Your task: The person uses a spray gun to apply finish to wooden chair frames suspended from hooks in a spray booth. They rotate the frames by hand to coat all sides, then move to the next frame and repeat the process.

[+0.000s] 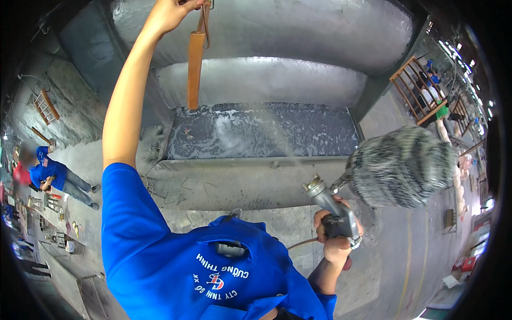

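Observation:
My left hand [169, 15] is raised at the top edge, its fingers closed around a thin metal hook [207, 37]. From there a long brown wooden piece [195, 69] hangs upright, its lower end in front of the basin. My right hand [337, 249] grips a spray gun [341, 221] at the lower right. Its nozzle points up and left, and a faint mist trails toward the basin. Attached to the gun is a large rounded cup [402, 168] under a mottled black-and-white cover, blurred in the picture.
Ahead stands a grey metal spray booth [261, 82] with a basin of dark, foamy water [256, 130]. A thin hose [303, 244] runs from the gun. A person in blue [53, 176] stands far left. Wooden frames [418, 90] hang at the right, near other people.

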The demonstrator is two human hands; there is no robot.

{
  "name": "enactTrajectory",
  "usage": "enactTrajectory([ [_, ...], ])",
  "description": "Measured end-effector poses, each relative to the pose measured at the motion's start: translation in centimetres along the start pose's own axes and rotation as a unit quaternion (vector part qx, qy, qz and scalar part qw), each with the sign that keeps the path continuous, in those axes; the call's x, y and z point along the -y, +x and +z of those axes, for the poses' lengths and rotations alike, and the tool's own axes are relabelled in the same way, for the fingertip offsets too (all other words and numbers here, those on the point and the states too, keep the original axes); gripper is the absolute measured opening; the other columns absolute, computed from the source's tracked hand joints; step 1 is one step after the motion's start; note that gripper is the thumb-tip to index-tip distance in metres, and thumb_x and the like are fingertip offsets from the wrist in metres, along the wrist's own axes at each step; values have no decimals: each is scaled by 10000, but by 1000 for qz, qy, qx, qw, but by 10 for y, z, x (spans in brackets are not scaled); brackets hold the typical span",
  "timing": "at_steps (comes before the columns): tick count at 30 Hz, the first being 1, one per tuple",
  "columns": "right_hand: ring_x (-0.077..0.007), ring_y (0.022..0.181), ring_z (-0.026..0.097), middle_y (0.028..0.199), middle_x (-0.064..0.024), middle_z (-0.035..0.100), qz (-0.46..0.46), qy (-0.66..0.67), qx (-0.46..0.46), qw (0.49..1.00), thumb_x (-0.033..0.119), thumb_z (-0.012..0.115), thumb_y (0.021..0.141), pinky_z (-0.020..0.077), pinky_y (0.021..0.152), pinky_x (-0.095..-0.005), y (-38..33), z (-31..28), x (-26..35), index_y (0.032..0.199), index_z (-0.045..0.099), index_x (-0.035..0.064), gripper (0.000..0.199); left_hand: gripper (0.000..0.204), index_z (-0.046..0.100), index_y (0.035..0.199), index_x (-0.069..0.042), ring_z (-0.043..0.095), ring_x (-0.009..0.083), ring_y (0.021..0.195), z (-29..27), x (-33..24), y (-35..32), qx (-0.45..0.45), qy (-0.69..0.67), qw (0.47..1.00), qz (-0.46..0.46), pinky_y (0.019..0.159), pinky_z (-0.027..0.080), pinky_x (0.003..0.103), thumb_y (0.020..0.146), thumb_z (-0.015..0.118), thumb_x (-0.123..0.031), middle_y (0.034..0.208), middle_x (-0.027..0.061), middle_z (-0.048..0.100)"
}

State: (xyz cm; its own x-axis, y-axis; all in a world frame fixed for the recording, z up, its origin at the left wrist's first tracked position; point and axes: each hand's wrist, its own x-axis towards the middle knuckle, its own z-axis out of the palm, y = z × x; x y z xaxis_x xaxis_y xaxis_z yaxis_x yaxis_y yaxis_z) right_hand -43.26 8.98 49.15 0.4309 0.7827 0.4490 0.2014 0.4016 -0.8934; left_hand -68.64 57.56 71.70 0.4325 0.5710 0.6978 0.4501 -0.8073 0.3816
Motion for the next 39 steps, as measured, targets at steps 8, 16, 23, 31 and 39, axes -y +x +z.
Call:
enactTrajectory([
  [8, -70, 493, 533, 791, -125, 718, 115, -56, 17, 992, 759, 625, 875, 423, 516, -239, -7, -1, 8, 1354, 609, -70, 957, 191, 788, 929, 23, 704, 142, 750, 44, 12, 54, -24, -69, 997, 11, 725, 552, 306, 897, 741, -160, 810, 98, 771],
  [16, -61, 421, 436, 586, -67, 609, -36, -81, -118, 989, 946, 374, 823, 506, 880, -304, 32, 16, 25, 1189, 581, -185, 1207, 171, 805, 879, -25, 683, 130, 707, 77, 45, 104, -20, -45, 999, -4, 683, 534, 311, 884, 764, -190, 773, 87, 766],
  [23, -52, 402, 407, 631, -90, 621, -46, -67, -117, 990, 918, 352, 853, 508, 812, -272, 42, 19, 22, 1303, 510, -185, 1202, 152, 808, 877, -25, 694, 147, 705, 76, 68, 121, -16, -60, 998, -4, 692, 542, 323, 861, 787, -174, 772, 91, 770],
  [31, -43, 407, 419, 626, -89, 627, -6, -60, -88, 994, 896, 405, 864, 456, 584, -234, 30, 23, 5, 1321, 522, -170, 1166, 153, 810, 826, -28, 707, 176, 687, 76, 94, 141, -28, -11, 1000, -5, 685, 552, 341, 818, 805, -181, 731, 103, 761],
  [39, -46, 456, 483, 677, -74, 660, 78, -40, -73, 993, 836, 574, 856, 386, 469, -214, 15, 60, -25, 1321, 589, -123, 1065, 144, 802, 804, -25, 697, 170, 646, 88, 134, 161, -62, -21, 998, -19, 648, 546, 333, 811, 802, -168, 711, 99, 755],
])
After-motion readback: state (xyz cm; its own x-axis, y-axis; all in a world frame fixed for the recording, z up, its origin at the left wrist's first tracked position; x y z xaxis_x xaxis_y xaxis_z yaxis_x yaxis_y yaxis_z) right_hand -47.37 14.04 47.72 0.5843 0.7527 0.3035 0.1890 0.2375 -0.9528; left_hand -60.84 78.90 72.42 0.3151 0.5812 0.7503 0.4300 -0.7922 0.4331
